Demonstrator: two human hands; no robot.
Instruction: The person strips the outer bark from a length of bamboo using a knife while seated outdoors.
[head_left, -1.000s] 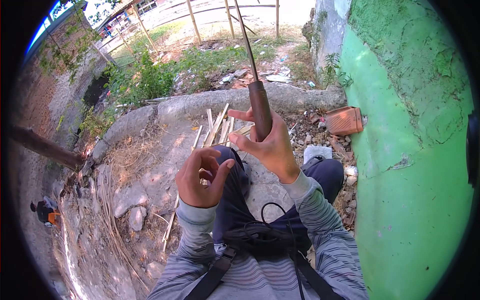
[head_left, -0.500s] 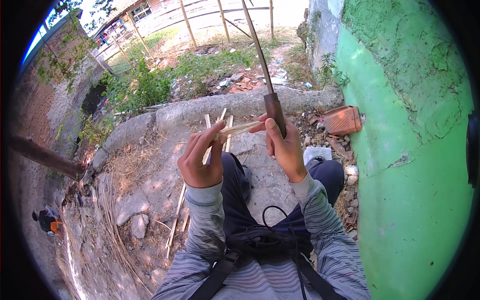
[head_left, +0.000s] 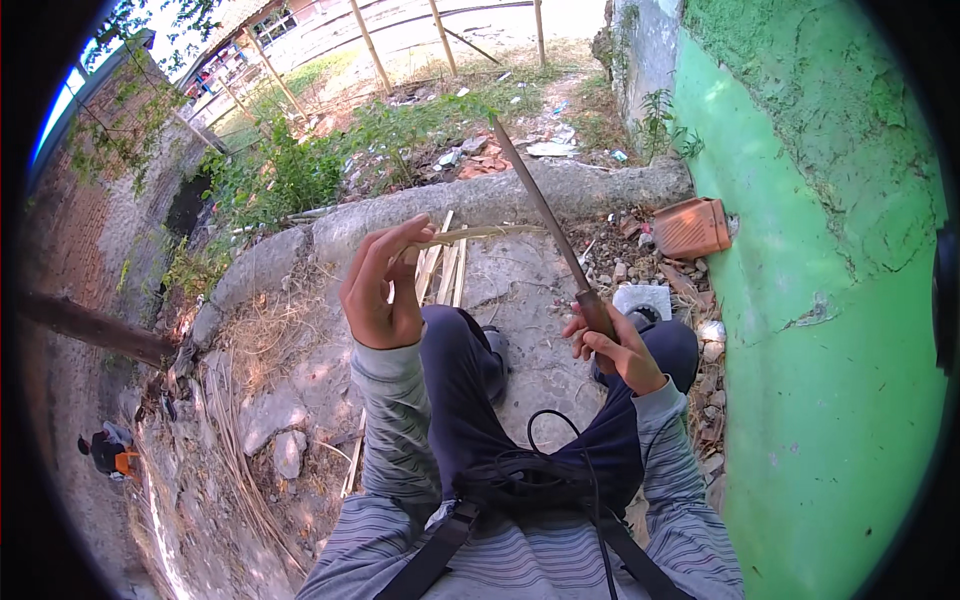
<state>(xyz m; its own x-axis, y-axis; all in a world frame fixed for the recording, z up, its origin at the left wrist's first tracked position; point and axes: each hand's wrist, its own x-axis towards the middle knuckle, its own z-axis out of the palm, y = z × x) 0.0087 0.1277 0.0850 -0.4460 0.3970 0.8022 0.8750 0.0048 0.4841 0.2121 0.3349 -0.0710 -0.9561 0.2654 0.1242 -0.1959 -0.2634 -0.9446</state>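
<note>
In my left hand (head_left: 385,285) a thin, pale bamboo strip (head_left: 490,232) is pinched between thumb and fingers, its loose end pointing right. My right hand (head_left: 630,352) is wrapped round the brown handle of a long knife (head_left: 540,205), above my right knee. The dark, narrow blade slants up and to the left, and its middle crosses close to the strip's free end; I cannot tell whether they touch. Beyond my left hand, several pale split strips (head_left: 450,270) lie on the ground, partly hidden by my hand and leg.
A low concrete kerb (head_left: 480,200) runs across ahead, with plants and rubble behind it. On the right rises a green wall (head_left: 820,400), with an orange plastic basket (head_left: 692,228) beside it. Dry stalks (head_left: 235,460) and stones (head_left: 288,453) lie to the left.
My right hand has drawn down and to the right, away from the left hand, tilting the knife leftward. My left hand has shifted slightly left and up, keeping the strip.
</note>
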